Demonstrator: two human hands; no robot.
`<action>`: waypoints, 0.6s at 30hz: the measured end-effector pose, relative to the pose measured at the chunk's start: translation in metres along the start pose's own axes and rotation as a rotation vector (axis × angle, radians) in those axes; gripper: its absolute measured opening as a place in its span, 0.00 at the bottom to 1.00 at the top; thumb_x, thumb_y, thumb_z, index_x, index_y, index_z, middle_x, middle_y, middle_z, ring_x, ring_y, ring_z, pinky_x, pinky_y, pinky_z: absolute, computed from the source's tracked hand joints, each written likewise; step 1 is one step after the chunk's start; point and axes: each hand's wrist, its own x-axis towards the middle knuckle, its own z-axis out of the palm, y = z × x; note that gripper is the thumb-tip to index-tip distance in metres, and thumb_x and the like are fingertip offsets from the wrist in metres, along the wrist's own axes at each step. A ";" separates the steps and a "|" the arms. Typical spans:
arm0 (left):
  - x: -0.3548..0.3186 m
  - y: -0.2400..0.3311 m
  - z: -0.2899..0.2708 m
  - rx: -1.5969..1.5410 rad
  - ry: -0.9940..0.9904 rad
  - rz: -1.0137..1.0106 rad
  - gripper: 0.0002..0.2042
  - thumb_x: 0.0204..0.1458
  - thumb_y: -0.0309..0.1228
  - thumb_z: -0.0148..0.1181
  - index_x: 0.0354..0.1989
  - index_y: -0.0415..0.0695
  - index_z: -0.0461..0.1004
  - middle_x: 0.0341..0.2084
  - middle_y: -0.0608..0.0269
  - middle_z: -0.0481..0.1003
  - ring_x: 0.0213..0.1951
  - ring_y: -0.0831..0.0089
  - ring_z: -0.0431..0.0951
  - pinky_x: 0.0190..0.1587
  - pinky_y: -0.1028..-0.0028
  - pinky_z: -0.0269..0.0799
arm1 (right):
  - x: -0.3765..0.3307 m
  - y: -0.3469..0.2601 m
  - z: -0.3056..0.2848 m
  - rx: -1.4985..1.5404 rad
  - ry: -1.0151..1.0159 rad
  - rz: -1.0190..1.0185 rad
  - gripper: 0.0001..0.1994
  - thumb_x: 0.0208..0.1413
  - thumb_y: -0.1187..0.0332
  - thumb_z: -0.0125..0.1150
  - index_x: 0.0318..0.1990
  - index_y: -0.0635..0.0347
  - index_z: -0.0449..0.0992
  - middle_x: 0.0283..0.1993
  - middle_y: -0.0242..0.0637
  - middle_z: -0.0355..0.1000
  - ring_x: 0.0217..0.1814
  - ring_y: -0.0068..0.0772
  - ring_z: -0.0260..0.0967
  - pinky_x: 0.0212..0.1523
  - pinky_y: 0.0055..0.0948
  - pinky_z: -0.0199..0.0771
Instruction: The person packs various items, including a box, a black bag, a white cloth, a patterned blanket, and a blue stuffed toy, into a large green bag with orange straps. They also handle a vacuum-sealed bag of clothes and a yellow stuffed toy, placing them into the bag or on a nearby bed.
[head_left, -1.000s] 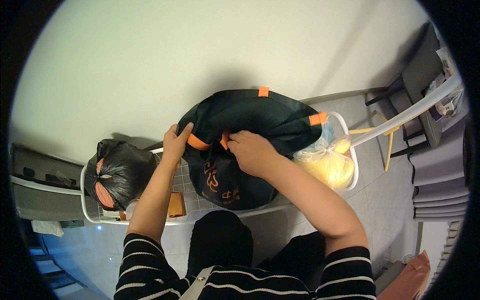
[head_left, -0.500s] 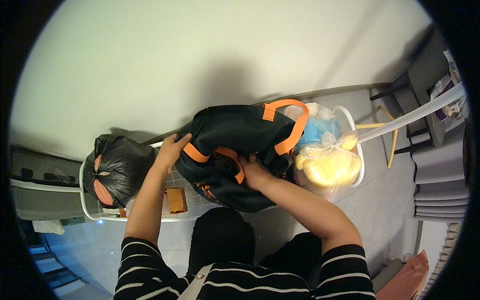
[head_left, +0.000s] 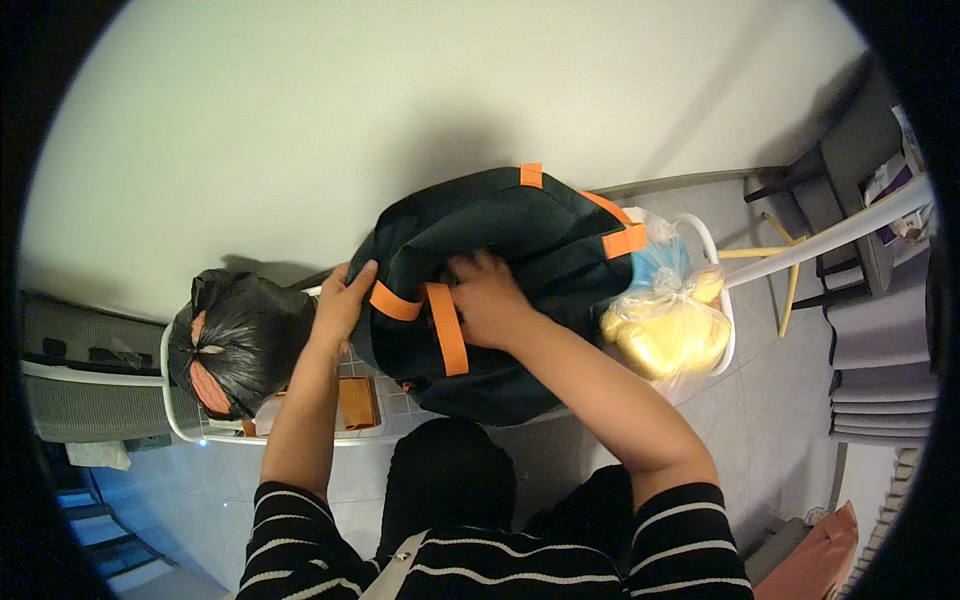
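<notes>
A large black fabric bag (head_left: 520, 385) with orange straps rests on a white wire rack (head_left: 380, 436), its mouth spread wide. At the bag's left rim, my left hand (head_left: 345, 303) is closed on the fabric beside a short orange strap (head_left: 394, 303). My right hand (head_left: 487, 303) reaches into the mouth, just right of an orange handle (head_left: 449, 330). Its fingers are smeared by motion, and whether they grip anything is unclear. What lies deep inside the bag is hidden in shadow.
A tied black plastic bag (head_left: 245, 340) sits at the rack's left end, near a brown-orange box (head_left: 358, 403). To the right is a clear plastic bag of yellow items (head_left: 668, 338). A pale wall (head_left: 300, 130) stands behind; a dark chair (head_left: 850, 170) is at far right.
The bag's mouth has opened wider, its far rim rising and the right orange handle folding outward. My right hand has moved slightly left and farther in. My left hand keeps its hold.
</notes>
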 end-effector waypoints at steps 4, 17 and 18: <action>0.023 -0.032 0.010 -0.056 0.019 0.067 0.18 0.55 0.39 0.57 0.44 0.35 0.70 0.35 0.56 0.76 0.35 0.72 0.74 0.38 0.75 0.70 | 0.034 0.001 0.049 0.485 -0.118 0.343 0.26 0.53 0.60 0.52 0.61 0.50 0.61 0.68 0.38 0.51 0.67 0.44 0.50 0.66 0.47 0.45; 0.011 -0.045 0.031 -0.618 -0.060 -0.469 0.31 0.54 0.56 0.48 0.44 0.35 0.73 0.36 0.55 0.76 0.38 0.66 0.75 0.43 0.73 0.70 | -0.010 0.026 0.036 0.006 0.140 0.098 0.16 0.47 0.65 0.55 0.45 0.54 0.75 0.51 0.46 0.70 0.55 0.48 0.65 0.56 0.43 0.64; 0.010 -0.046 0.037 -0.686 -0.121 -0.497 0.30 0.55 0.56 0.48 0.45 0.35 0.72 0.37 0.55 0.75 0.39 0.66 0.75 0.43 0.72 0.70 | -0.011 0.022 0.017 -0.020 0.166 0.083 0.20 0.42 0.60 0.60 0.45 0.52 0.75 0.51 0.44 0.69 0.54 0.48 0.65 0.55 0.41 0.64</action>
